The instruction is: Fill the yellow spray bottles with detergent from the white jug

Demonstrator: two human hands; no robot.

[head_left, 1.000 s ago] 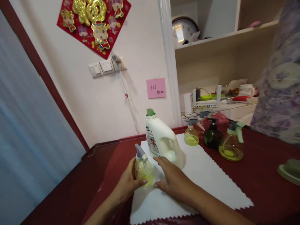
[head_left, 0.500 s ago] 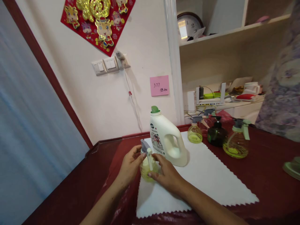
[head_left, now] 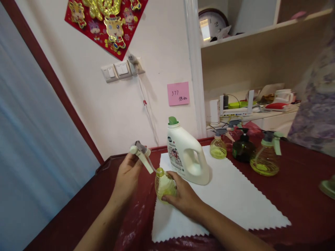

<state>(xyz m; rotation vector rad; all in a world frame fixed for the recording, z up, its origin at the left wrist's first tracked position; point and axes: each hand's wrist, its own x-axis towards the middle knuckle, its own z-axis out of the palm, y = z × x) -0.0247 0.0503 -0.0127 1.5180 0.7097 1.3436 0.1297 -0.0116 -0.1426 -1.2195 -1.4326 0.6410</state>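
Note:
My left hand point(head_left: 128, 170) is closed on a grey and pale green trigger spray head point(head_left: 141, 155), held up and tilted left of the bottle. Its thin clear tube slants down to the neck of a yellow-green spray bottle point(head_left: 163, 184); the tube's lower end cannot be made out. My right hand point(head_left: 183, 193) wraps the right side of that bottle, which stands on a white cloth point(head_left: 225, 202) with its mouth uncovered. Just behind it stands a large cream detergent jug point(head_left: 187, 157) with a handle and a green spout.
On the right are a small spray bottle point(head_left: 218, 148), a dark pump bottle point(head_left: 244, 148) and a larger spray bottle point(head_left: 265, 158). A pinkish bottle stands behind them. Past the red table point(head_left: 309, 195) are shelves with a router point(head_left: 235, 113). A blue curtain point(head_left: 34, 132) hangs at left.
The spray head has come off the bottle's neck and moved up and left in my left hand. My right hand still holds the bottle in about the same place.

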